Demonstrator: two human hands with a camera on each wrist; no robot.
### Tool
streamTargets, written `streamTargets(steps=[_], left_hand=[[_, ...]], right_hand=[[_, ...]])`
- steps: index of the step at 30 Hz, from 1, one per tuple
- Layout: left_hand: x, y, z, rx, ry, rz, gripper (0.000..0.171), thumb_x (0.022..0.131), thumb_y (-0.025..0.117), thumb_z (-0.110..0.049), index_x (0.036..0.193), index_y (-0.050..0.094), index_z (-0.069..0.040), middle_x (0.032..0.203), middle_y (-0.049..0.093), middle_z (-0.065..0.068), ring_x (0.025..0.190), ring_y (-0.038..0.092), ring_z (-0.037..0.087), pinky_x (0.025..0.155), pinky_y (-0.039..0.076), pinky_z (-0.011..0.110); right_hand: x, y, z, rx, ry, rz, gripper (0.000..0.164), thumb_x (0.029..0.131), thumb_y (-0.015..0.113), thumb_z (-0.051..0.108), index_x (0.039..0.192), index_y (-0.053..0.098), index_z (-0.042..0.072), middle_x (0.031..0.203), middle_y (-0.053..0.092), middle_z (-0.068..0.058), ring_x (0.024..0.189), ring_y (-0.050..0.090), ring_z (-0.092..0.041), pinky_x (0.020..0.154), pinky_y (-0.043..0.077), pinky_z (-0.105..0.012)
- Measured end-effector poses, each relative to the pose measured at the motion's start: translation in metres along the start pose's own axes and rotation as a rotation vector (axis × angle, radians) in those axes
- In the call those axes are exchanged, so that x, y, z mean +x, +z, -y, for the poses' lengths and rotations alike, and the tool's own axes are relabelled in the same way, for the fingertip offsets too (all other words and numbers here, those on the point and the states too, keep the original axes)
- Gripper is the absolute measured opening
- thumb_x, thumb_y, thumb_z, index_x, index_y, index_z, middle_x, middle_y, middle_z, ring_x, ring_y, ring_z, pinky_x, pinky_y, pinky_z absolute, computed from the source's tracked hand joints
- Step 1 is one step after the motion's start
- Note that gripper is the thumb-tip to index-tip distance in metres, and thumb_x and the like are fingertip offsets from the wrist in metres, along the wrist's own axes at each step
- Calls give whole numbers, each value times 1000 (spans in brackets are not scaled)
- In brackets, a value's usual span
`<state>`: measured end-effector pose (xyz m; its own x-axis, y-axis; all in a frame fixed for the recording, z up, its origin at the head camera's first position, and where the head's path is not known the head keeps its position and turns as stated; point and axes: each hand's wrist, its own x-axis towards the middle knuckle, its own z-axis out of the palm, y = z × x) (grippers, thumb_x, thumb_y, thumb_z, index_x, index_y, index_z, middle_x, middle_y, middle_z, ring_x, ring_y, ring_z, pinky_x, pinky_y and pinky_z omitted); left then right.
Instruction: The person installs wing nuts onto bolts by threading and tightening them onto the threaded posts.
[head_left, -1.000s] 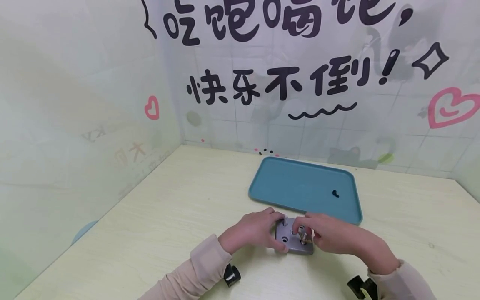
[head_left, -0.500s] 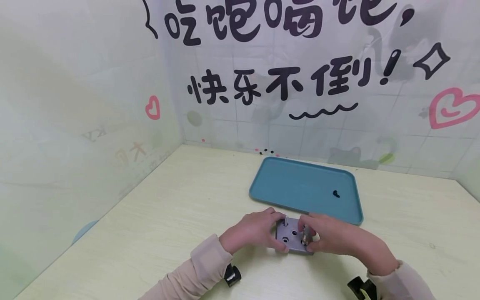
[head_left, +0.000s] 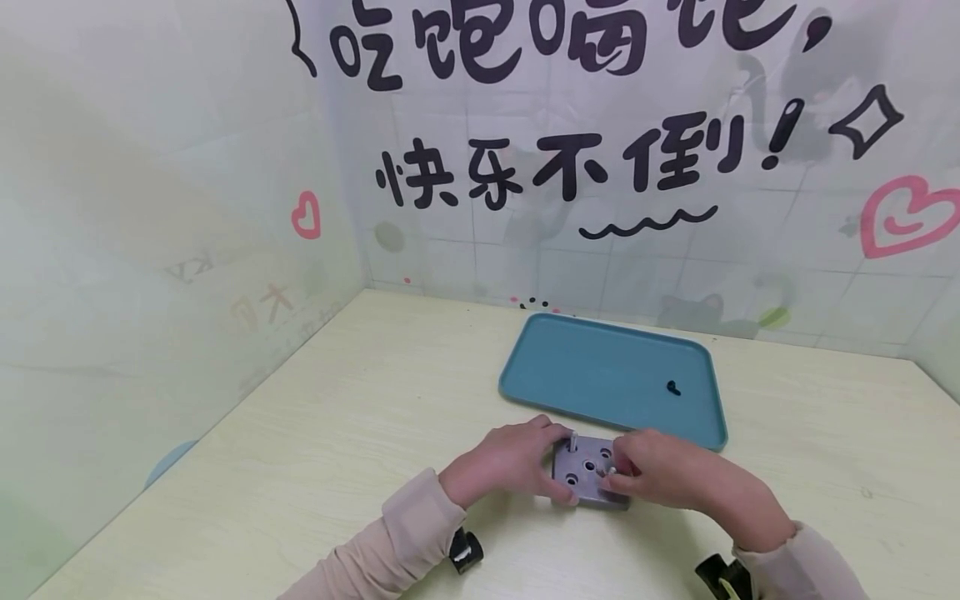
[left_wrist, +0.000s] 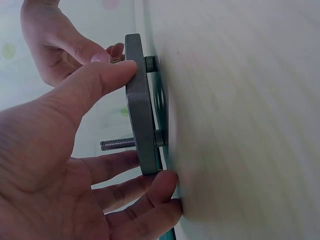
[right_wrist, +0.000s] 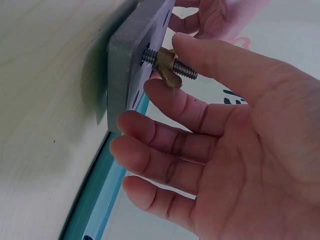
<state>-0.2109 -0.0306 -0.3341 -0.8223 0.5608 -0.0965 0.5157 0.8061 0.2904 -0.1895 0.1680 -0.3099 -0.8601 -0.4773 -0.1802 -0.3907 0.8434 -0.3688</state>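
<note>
A grey metal plate (head_left: 592,490) with several holes lies near the front of the blue tray. My left hand (head_left: 510,462) grips its left side, thumb on the near edge and fingers at the far edge. In the left wrist view a bare threaded bolt (left_wrist: 118,144) sticks out of the plate, and bolt heads (left_wrist: 159,138) show on its underside. A second bolt (right_wrist: 186,69) carries a brass wing nut (right_wrist: 166,66), set partway along the thread and apart from the plate. My right hand (head_left: 667,468) has thumb and index finger on either side of this wing nut, pinching it.
The blue tray (head_left: 600,367) lies behind the plate, with a small black piece (head_left: 673,387) on it. The pale wooden table (head_left: 360,400) runs back to printed wall sheets (head_left: 450,250). Black wrist mounts (head_left: 467,552) hang below both sleeves.
My right thumb and fingers have shifted around the wing nut, which showed more plainly before and is now mostly covered in the head view. My left hand and the plate stay nearly still.
</note>
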Motion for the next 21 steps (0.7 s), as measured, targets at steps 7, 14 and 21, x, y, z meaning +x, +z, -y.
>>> streamTargets(steps=[7, 14, 21], left_hand=[[0, 0, 0, 4, 0, 3, 79, 64, 74, -51, 131, 47, -19, 115, 54, -3, 86, 52, 7, 68, 43, 24], [0, -1, 0, 4, -4, 12, 79, 64, 75, -51, 131, 47, -19, 109, 54, -4, 81, 49, 5, 63, 41, 22], [1, 1, 0, 7, -10, 14, 80, 64, 74, -53, 132, 46, -20, 107, 53, -5, 76, 47, 5, 59, 39, 20]], right_hand=[[-2, -2, -2, 27, -35, 14, 16, 84, 62, 26, 75, 52, 16, 63, 47, 7, 57, 41, -7, 50, 33, -22], [-5, -7, -4, 90, -215, 36, 28, 81, 54, 1, 101, 48, 19, 81, 51, 5, 67, 45, -7, 58, 38, -22], [-5, -5, -4, 47, -269, 33, 50, 73, 40, -16, 94, 55, 27, 85, 50, 7, 75, 45, -8, 62, 39, -23]])
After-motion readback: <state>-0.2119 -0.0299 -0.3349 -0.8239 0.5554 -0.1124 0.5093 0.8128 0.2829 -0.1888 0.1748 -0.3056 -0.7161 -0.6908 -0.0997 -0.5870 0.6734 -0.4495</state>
